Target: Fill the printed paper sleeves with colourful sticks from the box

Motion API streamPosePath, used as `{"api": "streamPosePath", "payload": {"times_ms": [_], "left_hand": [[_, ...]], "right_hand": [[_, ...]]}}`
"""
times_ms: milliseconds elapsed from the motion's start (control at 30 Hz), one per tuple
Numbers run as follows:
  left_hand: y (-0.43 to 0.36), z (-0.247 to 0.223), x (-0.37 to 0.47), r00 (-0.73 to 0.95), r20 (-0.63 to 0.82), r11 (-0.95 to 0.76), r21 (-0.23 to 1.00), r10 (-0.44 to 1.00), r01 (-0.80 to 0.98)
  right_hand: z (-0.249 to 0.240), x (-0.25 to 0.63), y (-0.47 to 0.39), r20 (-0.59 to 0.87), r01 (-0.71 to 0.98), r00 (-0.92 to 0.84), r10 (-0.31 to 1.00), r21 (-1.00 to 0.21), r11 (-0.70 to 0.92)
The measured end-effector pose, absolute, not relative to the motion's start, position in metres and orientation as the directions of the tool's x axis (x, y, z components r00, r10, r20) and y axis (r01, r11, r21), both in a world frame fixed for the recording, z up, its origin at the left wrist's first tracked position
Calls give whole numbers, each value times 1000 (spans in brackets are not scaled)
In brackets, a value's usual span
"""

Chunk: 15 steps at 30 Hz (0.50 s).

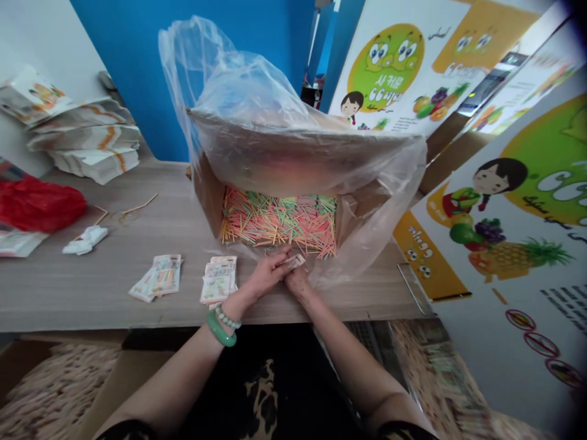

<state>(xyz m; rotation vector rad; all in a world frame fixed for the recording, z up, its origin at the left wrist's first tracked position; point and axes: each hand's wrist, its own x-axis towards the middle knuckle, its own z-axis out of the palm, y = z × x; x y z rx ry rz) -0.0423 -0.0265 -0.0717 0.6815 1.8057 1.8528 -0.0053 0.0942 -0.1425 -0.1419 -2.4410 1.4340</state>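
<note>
In front of the box, my left hand (pixel 267 273) and my right hand (pixel 297 282) meet over a small printed packet (pixel 297 260). Both are closed on it, though the left hand covers part of the right fingers. Just beyond them, a cardboard box (pixel 208 195) lined with a clear plastic bag (pixel 367 244) holds many thin pink, green, yellow and orange sticks (pixel 279 220). A small stack of printed packets (pixel 219 280) lies left of my left hand. Farther left are a couple of overlapping packets (pixel 166 274), the upper one showing coloured sticks inside.
At the left are a red plastic bag (pixel 41 201), a crumpled white tissue (pixel 85 239) and stacked flat cartons (pixel 92 140). Large printed cartons (pixel 513 232) stand close on the right. A blue panel (pixel 132 67) rises behind the table (pixel 68 293).
</note>
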Motion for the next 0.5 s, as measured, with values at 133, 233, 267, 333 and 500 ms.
{"api": "streamPosePath", "payload": {"times_ms": [133, 233, 267, 333, 500], "left_hand": [[-52, -66, -42, -887, -119, -100, 978, 446, -182], [-66, -63, -41, -910, -211, -114, 957, 357, -267], [-68, -63, -40, -902, -235, -118, 948, 361, -295], [-69, -65, -37, -883, -275, -126, 931, 380, -344], [-69, -67, -34, -873, -287, -108, 929, 395, -355]], "right_hand": [[-140, 0, 97, 160, -29, -932, 326, -928, 372], [-138, 2, 99, 91, 28, -934, 345, -946, 324], [-137, 3, 99, 96, 20, -938, 334, -945, 326], [-135, 6, 99, 114, 2, -945, 307, -935, 354], [-130, 12, 97, 76, 49, -965, 250, -887, 458]]}}
